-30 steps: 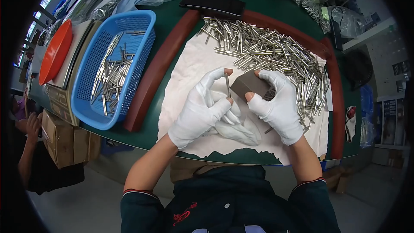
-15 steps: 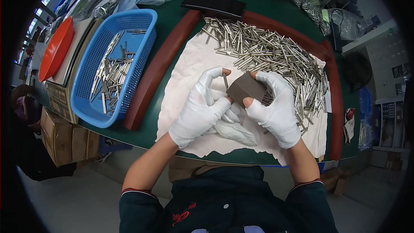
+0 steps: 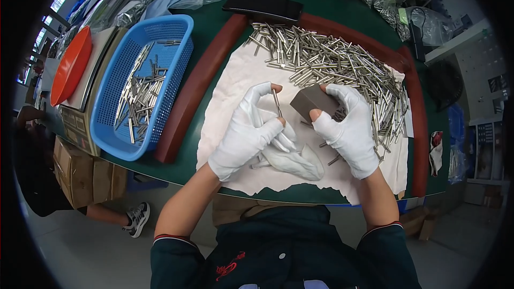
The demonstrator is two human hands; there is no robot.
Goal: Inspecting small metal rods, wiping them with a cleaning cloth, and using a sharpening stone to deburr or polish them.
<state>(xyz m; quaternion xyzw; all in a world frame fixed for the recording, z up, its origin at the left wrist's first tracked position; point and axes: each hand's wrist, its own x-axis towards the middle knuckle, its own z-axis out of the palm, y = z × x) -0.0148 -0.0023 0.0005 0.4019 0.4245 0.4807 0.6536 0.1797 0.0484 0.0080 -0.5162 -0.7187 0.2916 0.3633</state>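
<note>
Hands over a white cloth [image 3: 235,91] on the desk.
Left hand [image 3: 247,134] fingers pinch a metal pin [image 3: 277,103]; right hand [image 3: 348,128] fingers grip a grey block [image 3: 311,101].

The left hand [image 3: 247,131] has drawn back from the grey block [image 3: 313,103] and now pinches a thin metal rod [image 3: 276,101] upright between thumb and forefinger. The right hand [image 3: 350,131] has tilted the block up, clear of the rod.
</note>
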